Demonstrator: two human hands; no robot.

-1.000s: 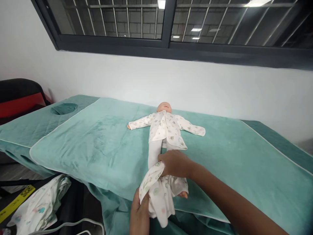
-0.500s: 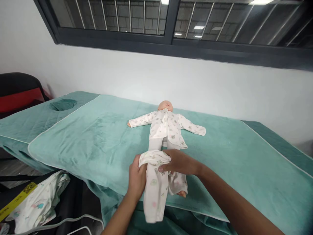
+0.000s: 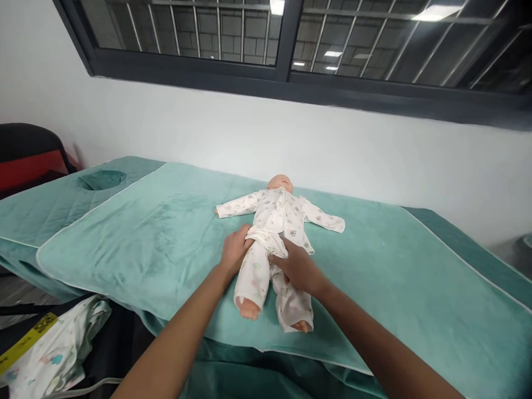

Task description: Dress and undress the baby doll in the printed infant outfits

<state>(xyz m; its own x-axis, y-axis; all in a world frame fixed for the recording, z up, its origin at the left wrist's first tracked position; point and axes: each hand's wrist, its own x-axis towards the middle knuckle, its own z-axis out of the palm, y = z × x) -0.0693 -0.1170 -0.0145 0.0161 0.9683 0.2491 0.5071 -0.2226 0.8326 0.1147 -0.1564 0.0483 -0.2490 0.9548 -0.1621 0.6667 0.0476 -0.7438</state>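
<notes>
A baby doll (image 3: 280,183) lies on its back on a teal towel (image 3: 166,233), head toward the wall, arms spread. It wears a white printed top (image 3: 279,215) and white printed trousers (image 3: 254,272) that reach up to its waist. Both bare feet stick out of the trouser legs. My left hand (image 3: 234,250) grips the waistband at the doll's left-hand side. My right hand (image 3: 294,266) pinches the waistband at the other side, resting over the doll's hip and thigh.
The towel covers a padded table with a face hole (image 3: 101,179) at the far left. A white wall and dark window frame stand behind. Another printed garment (image 3: 54,349) lies on something dark at the lower left, beside a yellow strap (image 3: 25,344). A black and red chair (image 3: 29,158) stands at the left.
Both hands have drawn the trousers from the doll's shins up to its waist. The bunched cloth is now pulled over both legs, and the feet have come out.
</notes>
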